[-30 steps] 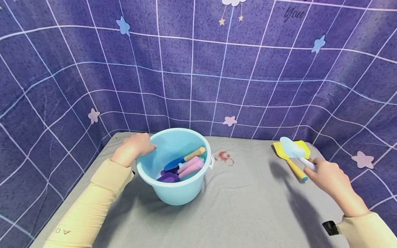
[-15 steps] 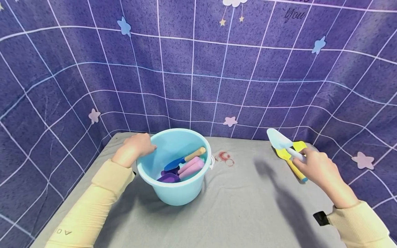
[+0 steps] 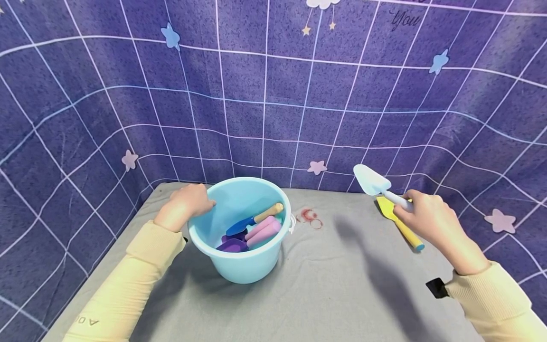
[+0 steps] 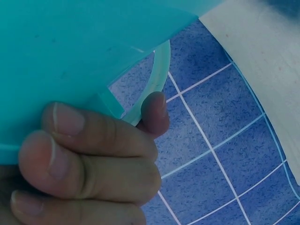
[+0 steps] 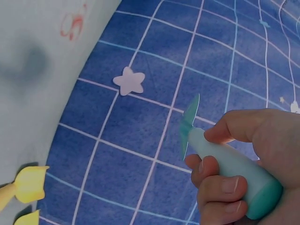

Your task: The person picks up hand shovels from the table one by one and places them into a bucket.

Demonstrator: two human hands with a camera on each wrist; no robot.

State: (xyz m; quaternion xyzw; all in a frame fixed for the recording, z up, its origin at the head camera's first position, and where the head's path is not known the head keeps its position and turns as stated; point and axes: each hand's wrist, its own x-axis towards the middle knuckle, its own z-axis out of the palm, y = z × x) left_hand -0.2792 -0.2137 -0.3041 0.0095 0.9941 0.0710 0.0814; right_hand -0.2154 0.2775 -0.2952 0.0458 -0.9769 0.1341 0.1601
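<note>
Near the surface's [image 3: 325, 285] back edge your left hand [image 3: 184, 204] grips the light-blue bucket [image 3: 245, 267] by its rim, purple pieces [image 3: 232, 245] half hidden inside. A pale-blue trowel [image 3: 371, 180] is aloft in your curled right hand [image 3: 432, 222], partly hiding a yellow shovel [image 3: 409, 235] at back right.

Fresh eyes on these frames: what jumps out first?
Probably the round light-blue plastic bucket with colourful hand tools inside, left of centre on the grey cloth, the left hand gripping it at the rim. Next, the pale-blue trowel, held up above the cloth on the right by the right hand. Then the bright yellow shovel with a blue-ended handle, lying on the cloth at far right.
</note>
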